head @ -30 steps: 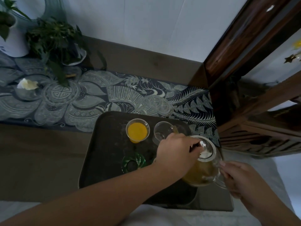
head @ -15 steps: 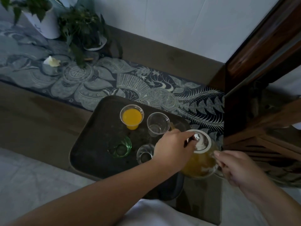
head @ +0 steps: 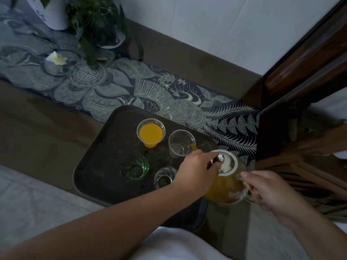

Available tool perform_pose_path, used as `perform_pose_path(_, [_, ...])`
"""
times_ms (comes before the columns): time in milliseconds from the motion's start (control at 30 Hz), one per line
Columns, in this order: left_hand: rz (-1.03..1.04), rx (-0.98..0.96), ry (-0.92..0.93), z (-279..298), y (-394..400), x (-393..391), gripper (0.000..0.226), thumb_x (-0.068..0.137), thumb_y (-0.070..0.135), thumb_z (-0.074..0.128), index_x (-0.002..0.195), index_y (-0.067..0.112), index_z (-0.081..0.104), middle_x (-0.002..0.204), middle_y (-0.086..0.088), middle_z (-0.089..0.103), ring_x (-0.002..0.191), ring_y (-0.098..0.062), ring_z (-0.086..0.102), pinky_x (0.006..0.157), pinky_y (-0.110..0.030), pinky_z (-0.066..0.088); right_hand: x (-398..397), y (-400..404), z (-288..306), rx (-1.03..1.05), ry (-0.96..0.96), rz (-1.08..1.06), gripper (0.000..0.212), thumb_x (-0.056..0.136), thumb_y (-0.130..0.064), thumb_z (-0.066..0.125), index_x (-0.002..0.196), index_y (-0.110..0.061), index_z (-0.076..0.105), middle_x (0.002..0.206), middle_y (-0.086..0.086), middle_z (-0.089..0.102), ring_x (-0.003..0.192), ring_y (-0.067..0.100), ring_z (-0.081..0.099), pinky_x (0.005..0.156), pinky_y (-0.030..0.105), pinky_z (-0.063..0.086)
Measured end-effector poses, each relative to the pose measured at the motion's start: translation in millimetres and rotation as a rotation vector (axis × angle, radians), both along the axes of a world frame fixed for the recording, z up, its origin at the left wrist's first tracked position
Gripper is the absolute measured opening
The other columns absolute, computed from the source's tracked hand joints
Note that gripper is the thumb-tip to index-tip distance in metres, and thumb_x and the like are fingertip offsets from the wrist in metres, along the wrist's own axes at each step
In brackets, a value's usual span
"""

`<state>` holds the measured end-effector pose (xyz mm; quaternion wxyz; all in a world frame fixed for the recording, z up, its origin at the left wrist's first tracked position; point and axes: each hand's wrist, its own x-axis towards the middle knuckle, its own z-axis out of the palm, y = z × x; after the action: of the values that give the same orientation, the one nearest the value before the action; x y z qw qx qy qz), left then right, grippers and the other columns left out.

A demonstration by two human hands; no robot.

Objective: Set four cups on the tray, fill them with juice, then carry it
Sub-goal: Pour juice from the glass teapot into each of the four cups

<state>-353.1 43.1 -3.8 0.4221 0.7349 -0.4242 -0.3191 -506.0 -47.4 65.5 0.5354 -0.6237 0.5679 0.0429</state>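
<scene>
A dark tray (head: 97,166) lies on the wooden table and carries several cups. The far clear cup (head: 151,132) holds orange juice. Beside it an empty clear cup (head: 181,143) has the glass teapot's spout at its rim. A green glass (head: 134,168) and a small clear glass (head: 164,177) stand nearer, both empty. The glass teapot (head: 225,190) holds orange juice and tilts toward the tray. My left hand (head: 197,170) presses on its metal lid (head: 226,163). My right hand (head: 266,192) grips the teapot's handle.
A patterned blue-grey runner (head: 105,91) crosses the table behind the tray. Two potted plants (head: 95,25) and a small dish with a white petal (head: 56,59) sit at the far left. A dark wooden cabinet (head: 300,91) stands close on the right.
The view has shifted, so the tray appears farther left and higher. Both hands stay on the teapot, whose spout now reaches the rim of the empty clear cup.
</scene>
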Motion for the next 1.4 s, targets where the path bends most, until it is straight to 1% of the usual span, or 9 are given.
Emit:
perform_pose_path(167, [-0.018, -0.010, 0.026, -2.2, -0.9, 6.5, 0.029, 0.095, 0.030, 0.061, 0.123, 0.027, 0.067, 0.088, 0.003, 0.053, 0.079, -0.013, 0.053, 0.068, -0.024, 0.044, 8.4, -0.2, 5.5, -0.007, 0.044, 0.005, 0.037, 0.095, -0.026, 0.053, 0.061, -0.015, 0.047, 0.045, 0.000, 0.024, 0.041, 0.012, 0.017, 0.046, 0.020, 0.011])
perform_pose_path(333, [-0.001, -0.039, 0.048, -3.0, 0.2, 11.6, 0.028, 0.094, 0.029, 0.063, 0.121, 0.026, 0.070, 0.089, 0.001, 0.056, 0.080, -0.014, 0.055, 0.071, -0.029, 0.049, 16.3, 1.2, 10.3, -0.003, 0.084, 0.000, 0.035, 0.095, -0.026, 0.054, 0.062, -0.015, 0.048, 0.046, -0.001, 0.023, 0.042, 0.012, 0.017, 0.051, 0.027, 0.008])
perform_pose_path(567, [-0.001, -0.063, 0.103, -0.2, 2.4, 18.7, 0.020, 0.094, 0.028, 0.063, 0.109, 0.021, 0.073, 0.090, -0.004, 0.059, 0.078, -0.016, 0.057, 0.072, -0.033, 0.052, 25.0, 4.1, 17.1, -0.015, 0.122, 0.029, 0.035, 0.096, -0.025, 0.052, 0.064, -0.012, 0.046, 0.047, 0.000, 0.023, 0.041, 0.011, 0.017, 0.049, 0.026, 0.009])
perform_pose_path(767, [-0.012, -0.054, 0.132, 0.6, 3.9, 21.6, 0.021, 0.094, 0.029, 0.062, 0.109, 0.019, 0.073, 0.090, -0.004, 0.057, 0.080, -0.016, 0.055, 0.073, -0.032, 0.051, 30.5, 7.8, 21.2, -0.010, 0.137, 0.008, 0.035, 0.096, -0.024, 0.052, 0.064, -0.011, 0.045, 0.045, -0.001, 0.023, 0.038, 0.010, 0.017, 0.049, 0.025, 0.007])
perform_pose_path(933, [-0.032, -0.037, 0.144, -0.8, 4.6, 23.4, 0.021, 0.095, 0.030, 0.061, 0.110, 0.022, 0.073, 0.089, -0.001, 0.054, 0.079, -0.015, 0.053, 0.066, -0.021, 0.042, 33.8, 10.8, 24.4, 0.003, 0.151, -0.011, 0.034, 0.096, -0.024, 0.052, 0.065, -0.011, 0.045, 0.046, -0.001, 0.022, 0.039, 0.010, 0.016, 0.050, 0.026, 0.006])
perform_pose_path(1033, [-0.036, -0.036, 0.155, -1.4, 5.9, 23.3, 0.022, 0.095, 0.030, 0.061, 0.111, 0.020, 0.073, 0.090, -0.003, 0.055, 0.080, -0.016, 0.054, 0.069, -0.026, 0.046, 34.2, 11.3, 26.1, 0.004, 0.155, -0.001, 0.034, 0.096, -0.024, 0.052, 0.066, -0.010, 0.045, 0.047, 0.001, 0.022, 0.040, 0.011, 0.016, 0.051, 0.028, 0.006])
perform_pose_path(1100, [-0.039, -0.035, 0.161, -1.5, 5.9, 23.2, 0.021, 0.095, 0.030, 0.061, 0.107, 0.018, 0.074, 0.091, -0.006, 0.057, 0.080, -0.017, 0.054, 0.070, -0.029, 0.046, 34.2, 11.0, 26.9, 0.007, 0.158, 0.002, 0.034, 0.096, -0.025, 0.052, 0.066, -0.010, 0.046, 0.046, 0.001, 0.023, 0.041, 0.012, 0.016, 0.052, 0.029, 0.006])
perform_pose_path(1267, [-0.061, -0.036, 0.152, -1.9, 6.0, 23.2, 0.020, 0.096, 0.031, 0.060, 0.096, 0.015, 0.073, 0.088, -0.007, 0.058, 0.079, -0.016, 0.051, 0.064, -0.021, 0.038, 34.7, 11.4, 30.1, 0.018, 0.176, 0.005, 0.035, 0.096, -0.026, 0.052, 0.065, -0.012, 0.046, 0.047, 0.001, 0.023, 0.042, 0.013, 0.017, 0.053, 0.030, 0.007])
perform_pose_path(1400, [-0.078, -0.059, 0.155, -0.8, 7.0, 23.0, 0.020, 0.097, 0.030, 0.060, 0.094, 0.014, 0.072, 0.082, -0.004, 0.058, 0.071, -0.012, 0.050, 0.060, -0.022, 0.040, 35.2, 11.6, 32.0, 0.024, 0.179, -0.006, 0.034, 0.096, -0.026, 0.052, 0.066, -0.010, 0.046, 0.045, 0.001, 0.023, 0.039, 0.012, 0.018, 0.052, 0.028, 0.007])
